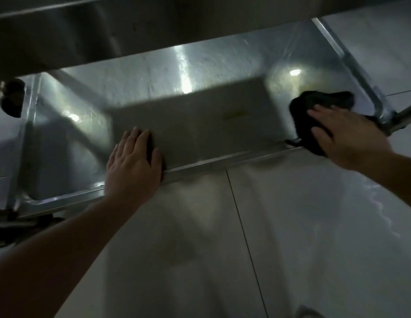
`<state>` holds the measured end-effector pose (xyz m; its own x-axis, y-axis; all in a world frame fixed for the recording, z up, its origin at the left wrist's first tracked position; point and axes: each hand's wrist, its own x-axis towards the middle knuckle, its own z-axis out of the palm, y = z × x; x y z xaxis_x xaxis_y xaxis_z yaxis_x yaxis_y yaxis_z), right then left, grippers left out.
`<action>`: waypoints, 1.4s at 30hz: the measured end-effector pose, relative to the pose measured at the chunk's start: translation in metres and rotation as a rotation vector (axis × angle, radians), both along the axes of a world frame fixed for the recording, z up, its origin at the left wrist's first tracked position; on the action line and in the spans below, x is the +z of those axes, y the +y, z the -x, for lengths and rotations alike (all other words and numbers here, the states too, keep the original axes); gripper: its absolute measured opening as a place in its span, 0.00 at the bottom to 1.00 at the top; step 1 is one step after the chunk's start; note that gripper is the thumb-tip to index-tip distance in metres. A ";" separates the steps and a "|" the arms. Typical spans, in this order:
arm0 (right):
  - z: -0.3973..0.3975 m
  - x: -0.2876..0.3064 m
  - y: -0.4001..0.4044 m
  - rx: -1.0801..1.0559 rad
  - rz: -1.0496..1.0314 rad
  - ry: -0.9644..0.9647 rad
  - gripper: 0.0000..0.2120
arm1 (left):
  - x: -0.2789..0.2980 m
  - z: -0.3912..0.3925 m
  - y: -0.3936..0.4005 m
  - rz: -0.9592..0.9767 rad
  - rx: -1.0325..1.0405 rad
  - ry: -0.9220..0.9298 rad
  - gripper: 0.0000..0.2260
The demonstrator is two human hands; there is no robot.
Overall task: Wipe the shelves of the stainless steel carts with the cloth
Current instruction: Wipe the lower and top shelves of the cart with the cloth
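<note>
I look down at the bottom shelf (199,115) of a stainless steel cart. A black cloth (319,104) lies bunched at the shelf's right front corner. My right hand (344,136) presses flat on the cloth with straight fingers. My left hand (133,164) rests flat on the shelf's front edge, fingers straight and pointing inward, holding nothing. Bright light reflections show on the steel surface.
The cart's upper shelf (108,31) overhangs at the top of the view. A steel corner post (360,72) rises at the right, and a frame post (23,134) stands at the left. A dark wheel (11,97) shows at far left. Pale tiled floor (291,237) lies in front.
</note>
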<state>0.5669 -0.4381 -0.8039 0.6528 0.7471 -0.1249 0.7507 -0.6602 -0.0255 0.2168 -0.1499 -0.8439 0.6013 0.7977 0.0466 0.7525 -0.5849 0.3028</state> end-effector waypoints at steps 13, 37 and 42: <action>0.068 -0.011 0.144 -0.090 -0.118 0.122 0.28 | 0.001 -0.007 -0.004 -0.018 0.025 0.035 0.30; -0.067 -0.007 0.116 -0.319 -0.088 0.120 0.33 | 0.006 -0.005 -0.010 -0.036 -0.003 0.047 0.35; 0.030 -0.013 0.147 0.263 -0.070 0.073 0.33 | 0.004 -0.002 -0.006 -0.049 -0.011 0.049 0.35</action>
<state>0.5373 -0.2915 -0.8168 0.4270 0.8980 -0.1064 0.8903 -0.4381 -0.1244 0.2185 -0.1562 -0.8404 0.6124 0.7886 0.0552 0.7593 -0.6062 0.2366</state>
